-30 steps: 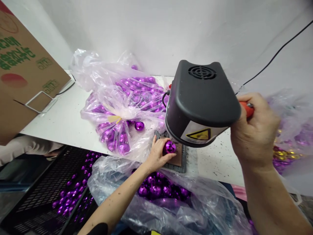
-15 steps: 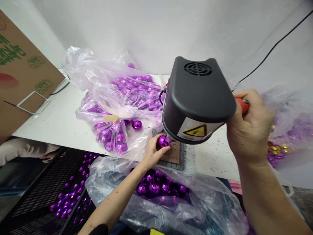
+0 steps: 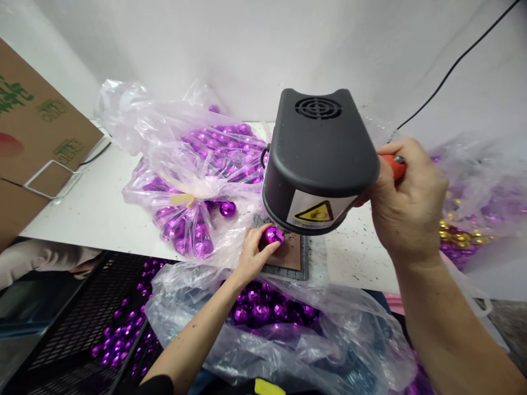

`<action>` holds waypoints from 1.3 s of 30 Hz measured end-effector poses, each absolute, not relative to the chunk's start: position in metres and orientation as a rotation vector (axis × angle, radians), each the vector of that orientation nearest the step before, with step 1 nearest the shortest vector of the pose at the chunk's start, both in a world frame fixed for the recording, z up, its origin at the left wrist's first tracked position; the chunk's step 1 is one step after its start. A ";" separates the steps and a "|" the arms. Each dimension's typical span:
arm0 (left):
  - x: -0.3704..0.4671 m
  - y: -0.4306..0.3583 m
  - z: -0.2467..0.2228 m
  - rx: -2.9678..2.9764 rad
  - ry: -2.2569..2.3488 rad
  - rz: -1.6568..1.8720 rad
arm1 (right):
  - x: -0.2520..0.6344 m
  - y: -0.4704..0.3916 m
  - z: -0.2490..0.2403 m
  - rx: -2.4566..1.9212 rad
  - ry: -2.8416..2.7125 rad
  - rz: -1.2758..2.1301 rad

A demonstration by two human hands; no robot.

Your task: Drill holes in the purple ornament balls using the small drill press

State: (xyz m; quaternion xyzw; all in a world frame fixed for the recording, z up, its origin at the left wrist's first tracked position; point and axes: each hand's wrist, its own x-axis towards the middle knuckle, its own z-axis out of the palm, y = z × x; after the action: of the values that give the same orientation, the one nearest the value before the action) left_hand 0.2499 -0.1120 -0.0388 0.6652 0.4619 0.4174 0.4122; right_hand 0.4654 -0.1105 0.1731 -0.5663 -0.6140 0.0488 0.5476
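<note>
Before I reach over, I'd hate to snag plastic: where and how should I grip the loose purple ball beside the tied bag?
Probably pinch the loose purple ball around its middle, from above right: it is round and uncovered, and the tied bag crowds its left.

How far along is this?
Done: possibly the purple balls in the black crate, though no finished mark shows. In hand: one ball in the left hand by the black machine, right hand on its red handle. Remaining: probably the balls in the open bag in front; overall progress can't be told.
</note>
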 end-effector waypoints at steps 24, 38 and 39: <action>0.273 -0.122 -0.025 2.105 1.214 0.892 | 0.464 -0.110 0.174 -1.335 -1.435 0.104; 0.277 -0.122 -0.030 2.138 1.280 0.924 | 0.464 -0.111 0.174 -1.373 -1.446 0.039; 0.277 -0.122 -0.030 2.138 1.280 0.919 | 0.464 -0.111 0.174 -1.376 -1.450 0.024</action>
State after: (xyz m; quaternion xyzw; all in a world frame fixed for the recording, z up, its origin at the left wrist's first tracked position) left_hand 0.2770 -0.1221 -0.0300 0.7813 0.4678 0.3360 0.2404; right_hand 0.4643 -0.1114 0.1743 -0.5792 -0.6101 0.0100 0.5405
